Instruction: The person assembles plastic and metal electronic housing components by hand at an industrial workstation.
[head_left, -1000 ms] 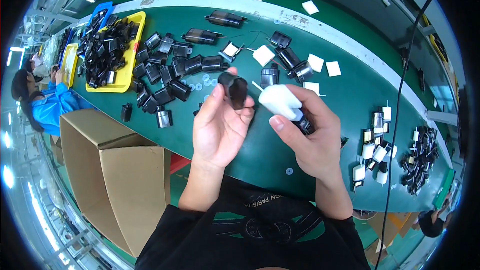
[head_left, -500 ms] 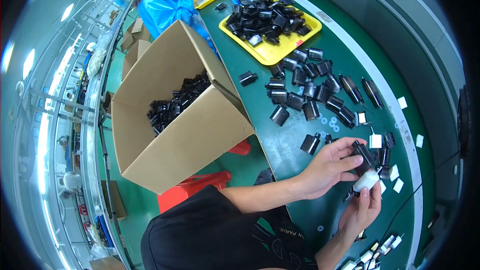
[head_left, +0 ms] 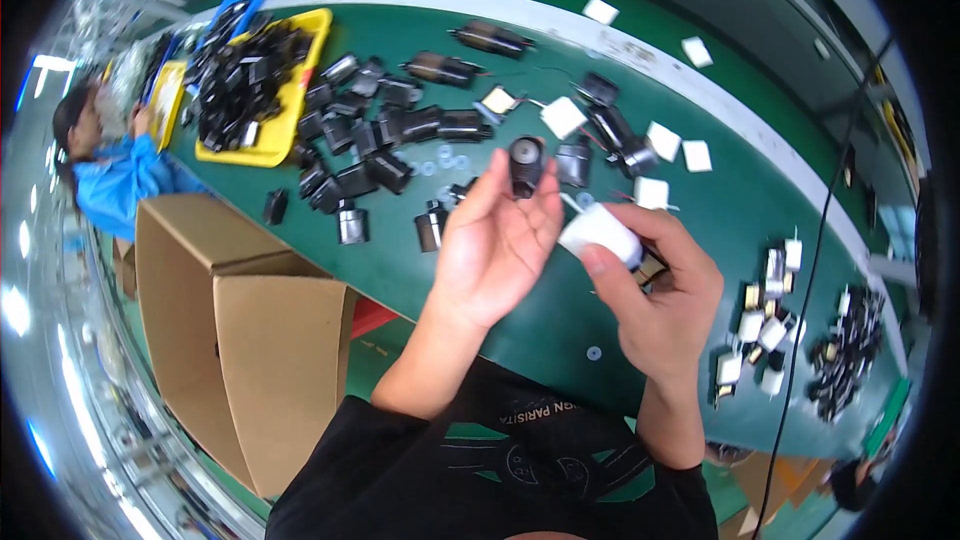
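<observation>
My left hand (head_left: 492,258) grips a small black plastic housing (head_left: 526,162) at its fingertips, its round end turned up. In my right hand (head_left: 672,290) is a white block-shaped part (head_left: 602,234) with a thin pin jutting from one corner, pinched between thumb and fingers. Some dark and metallic detail shows beneath my right fingers, partly hidden. The two pieces are close together but apart. Just beyond my hands, more black housings (head_left: 573,162) and a white square pad (head_left: 563,118) lie on the green table (head_left: 540,340).
Many black housings (head_left: 365,130) spread to the left, near a yellow tray (head_left: 318,50) heaped with more. A cardboard box (head_left: 280,370) stands at the table's near left edge. White-capped parts (head_left: 770,332) and a black pile (head_left: 845,350) lie right. A black cable (head_left: 822,240) crosses there. A blue-clad person (head_left: 130,185) sits far left.
The view has swung to the right, showing more of the table's right side. My hands have drawn slightly apart, and the black housing and white part are separated, both still held.
</observation>
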The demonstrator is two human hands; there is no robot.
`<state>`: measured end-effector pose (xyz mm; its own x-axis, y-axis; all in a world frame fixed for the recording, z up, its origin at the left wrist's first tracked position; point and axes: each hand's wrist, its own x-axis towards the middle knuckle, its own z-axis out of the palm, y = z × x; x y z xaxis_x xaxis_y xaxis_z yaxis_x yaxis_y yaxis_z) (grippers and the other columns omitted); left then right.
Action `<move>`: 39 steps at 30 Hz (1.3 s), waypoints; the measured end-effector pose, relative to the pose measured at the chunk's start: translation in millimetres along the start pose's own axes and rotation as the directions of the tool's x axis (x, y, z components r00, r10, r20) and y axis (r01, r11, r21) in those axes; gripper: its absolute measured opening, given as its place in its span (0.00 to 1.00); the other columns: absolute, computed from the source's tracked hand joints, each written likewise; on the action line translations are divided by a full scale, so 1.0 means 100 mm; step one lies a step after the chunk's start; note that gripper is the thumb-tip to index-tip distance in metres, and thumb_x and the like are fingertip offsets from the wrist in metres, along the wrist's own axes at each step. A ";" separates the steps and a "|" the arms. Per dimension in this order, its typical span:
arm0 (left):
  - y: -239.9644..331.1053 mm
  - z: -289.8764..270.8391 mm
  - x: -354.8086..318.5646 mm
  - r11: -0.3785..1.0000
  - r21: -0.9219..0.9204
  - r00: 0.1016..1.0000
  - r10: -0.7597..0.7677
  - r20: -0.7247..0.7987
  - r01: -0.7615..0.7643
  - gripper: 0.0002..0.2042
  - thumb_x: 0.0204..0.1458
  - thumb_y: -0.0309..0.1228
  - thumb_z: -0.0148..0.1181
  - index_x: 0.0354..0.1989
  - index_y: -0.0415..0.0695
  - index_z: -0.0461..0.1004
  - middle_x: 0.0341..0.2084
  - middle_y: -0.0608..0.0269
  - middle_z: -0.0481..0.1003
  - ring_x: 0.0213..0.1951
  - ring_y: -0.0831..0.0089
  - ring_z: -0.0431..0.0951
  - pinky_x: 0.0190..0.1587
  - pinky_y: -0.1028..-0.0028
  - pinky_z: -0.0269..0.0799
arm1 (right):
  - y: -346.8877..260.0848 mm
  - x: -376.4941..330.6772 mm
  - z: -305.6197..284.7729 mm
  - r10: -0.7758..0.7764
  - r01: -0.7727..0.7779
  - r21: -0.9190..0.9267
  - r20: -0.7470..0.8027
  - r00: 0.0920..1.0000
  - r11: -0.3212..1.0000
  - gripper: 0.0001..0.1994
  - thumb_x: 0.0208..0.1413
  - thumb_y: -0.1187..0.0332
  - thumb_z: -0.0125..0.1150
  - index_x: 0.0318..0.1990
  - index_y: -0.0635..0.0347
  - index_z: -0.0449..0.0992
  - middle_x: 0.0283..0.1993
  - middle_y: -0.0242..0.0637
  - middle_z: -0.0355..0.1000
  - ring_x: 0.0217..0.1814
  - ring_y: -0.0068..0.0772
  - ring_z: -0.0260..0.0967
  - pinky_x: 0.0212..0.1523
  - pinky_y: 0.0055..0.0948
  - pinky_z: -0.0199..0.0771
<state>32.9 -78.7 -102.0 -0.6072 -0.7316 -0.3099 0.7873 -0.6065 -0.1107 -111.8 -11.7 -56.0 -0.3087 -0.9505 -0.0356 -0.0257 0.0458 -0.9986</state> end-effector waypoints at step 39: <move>-0.59 0.44 -0.29 -0.280 0.775 0.786 0.098 0.611 -0.567 0.20 0.27 0.12 0.67 0.36 0.33 0.77 0.34 0.52 0.76 0.38 0.64 0.78 0.39 0.72 0.76 | 0.72 -0.01 -0.46 -0.399 0.326 0.440 0.081 0.913 0.836 0.18 0.35 0.80 0.68 0.39 0.67 0.75 0.45 0.47 0.72 0.52 0.43 0.69 0.53 0.37 0.69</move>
<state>-0.7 -35.3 -45.0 -0.4653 -0.8244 0.3222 0.0410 0.3435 0.9382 -157.2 6.9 -125.9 -0.1947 -0.9113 0.3629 0.2966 -0.4073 -0.8638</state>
